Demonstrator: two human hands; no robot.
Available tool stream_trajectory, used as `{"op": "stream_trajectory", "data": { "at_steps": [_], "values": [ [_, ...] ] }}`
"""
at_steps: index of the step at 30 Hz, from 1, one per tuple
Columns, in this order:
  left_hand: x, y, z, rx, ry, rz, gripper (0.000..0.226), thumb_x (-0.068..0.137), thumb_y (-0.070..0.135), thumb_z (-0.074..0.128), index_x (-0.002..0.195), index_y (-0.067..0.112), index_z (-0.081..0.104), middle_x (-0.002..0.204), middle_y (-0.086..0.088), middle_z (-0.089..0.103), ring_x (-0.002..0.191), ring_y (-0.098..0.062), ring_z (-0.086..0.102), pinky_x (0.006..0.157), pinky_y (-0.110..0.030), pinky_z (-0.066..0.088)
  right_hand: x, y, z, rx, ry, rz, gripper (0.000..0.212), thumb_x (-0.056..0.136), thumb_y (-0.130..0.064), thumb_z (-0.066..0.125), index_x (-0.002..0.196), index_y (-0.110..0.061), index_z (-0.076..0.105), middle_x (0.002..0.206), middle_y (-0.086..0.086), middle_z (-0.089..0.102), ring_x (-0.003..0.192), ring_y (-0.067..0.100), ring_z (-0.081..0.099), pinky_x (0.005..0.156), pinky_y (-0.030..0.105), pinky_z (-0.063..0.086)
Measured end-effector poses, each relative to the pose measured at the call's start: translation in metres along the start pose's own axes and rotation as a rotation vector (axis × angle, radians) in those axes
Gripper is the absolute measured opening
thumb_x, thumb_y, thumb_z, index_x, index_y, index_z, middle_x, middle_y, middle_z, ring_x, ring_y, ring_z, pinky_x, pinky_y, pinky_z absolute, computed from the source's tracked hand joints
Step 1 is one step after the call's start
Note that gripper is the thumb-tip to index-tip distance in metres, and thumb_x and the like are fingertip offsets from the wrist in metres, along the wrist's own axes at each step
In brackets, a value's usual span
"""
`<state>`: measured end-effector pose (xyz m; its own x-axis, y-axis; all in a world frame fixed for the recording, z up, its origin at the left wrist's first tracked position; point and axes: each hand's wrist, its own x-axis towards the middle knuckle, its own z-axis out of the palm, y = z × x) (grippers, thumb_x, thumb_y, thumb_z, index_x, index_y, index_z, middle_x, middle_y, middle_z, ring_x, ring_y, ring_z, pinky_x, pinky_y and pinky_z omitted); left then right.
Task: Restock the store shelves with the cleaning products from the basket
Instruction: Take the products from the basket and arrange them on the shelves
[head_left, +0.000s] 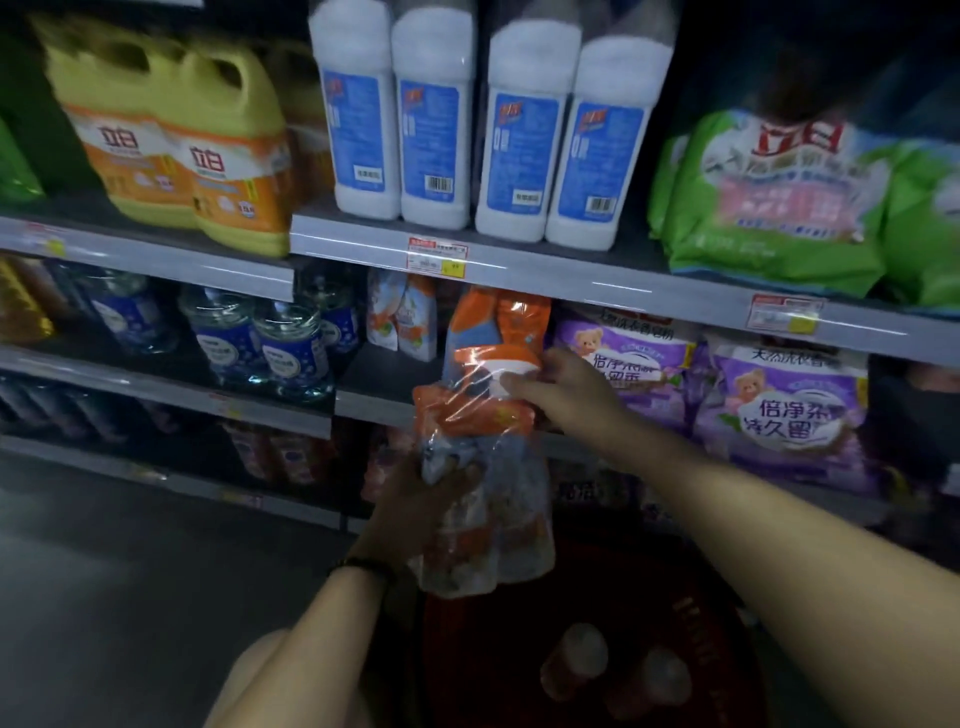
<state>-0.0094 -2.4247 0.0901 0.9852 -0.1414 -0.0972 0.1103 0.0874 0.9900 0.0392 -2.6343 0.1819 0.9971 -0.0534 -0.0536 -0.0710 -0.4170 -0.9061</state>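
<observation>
Film-wrapped pack of orange-and-blue pouches (483, 415), upright, glossy, detail blurred. Its top is at the front of the middle shelf (384, 408), left of the purple detergent bags (779, 410) and right of the small orange pouches (400, 317). Red basket (696, 623) sits below, nearer. Left hand (421, 499) grips the pack's lower half; right hand (566, 389) holds its upper right edge.

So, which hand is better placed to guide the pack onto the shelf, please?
The right hand: it grips the orange pack level with the shelf; the left hand holds it lower down.

glossy clear plastic wrap (488, 415), smooth white plastic bottles (483, 130)
</observation>
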Motion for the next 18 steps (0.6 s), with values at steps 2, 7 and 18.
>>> {"op": "stream_trajectory", "data": {
  "at_steps": [2, 7, 18],
  "values": [
    [0.0, 0.008, 0.0, -0.069, 0.002, 0.011, 0.011, 0.09, 0.022, 0.083, 0.101, 0.019, 0.085, 0.103, -0.009, 0.086, 0.095, -0.024, 0.084, 0.08, -0.036, 0.067, -0.009, 0.015, 0.006, 0.218, -0.119, 0.057, 0.022, 0.096, -0.026, 0.08, 0.117, -0.017, 0.078, 0.115, 0.006, 0.082, 0.105, 0.025, 0.077, 0.094, 0.041, 0.061],
    [0.004, 0.022, 0.003, -0.157, 0.036, 0.015, 0.019, 0.096, 0.02, 0.078, 0.109, 0.007, 0.081, 0.101, -0.016, 0.085, 0.091, -0.03, 0.084, 0.071, -0.033, 0.066, -0.042, 0.056, 0.012, 0.186, -0.39, 0.103, 0.047, 0.087, -0.02, 0.087, 0.132, -0.02, 0.073, 0.127, 0.006, 0.08, 0.118, 0.026, 0.077, 0.105, 0.048, 0.06],
    [0.032, 0.016, 0.007, 0.02, 0.13, 0.066, 0.058, 0.081, 0.06, 0.089, 0.123, 0.025, 0.068, 0.113, 0.0, 0.08, 0.104, -0.02, 0.08, 0.092, -0.053, 0.066, -0.036, 0.064, 0.017, 0.367, -0.196, 0.033, 0.061, 0.078, 0.0, 0.088, 0.135, -0.015, 0.071, 0.127, 0.012, 0.079, 0.119, 0.034, 0.076, 0.103, 0.06, 0.059]
  ]
}}
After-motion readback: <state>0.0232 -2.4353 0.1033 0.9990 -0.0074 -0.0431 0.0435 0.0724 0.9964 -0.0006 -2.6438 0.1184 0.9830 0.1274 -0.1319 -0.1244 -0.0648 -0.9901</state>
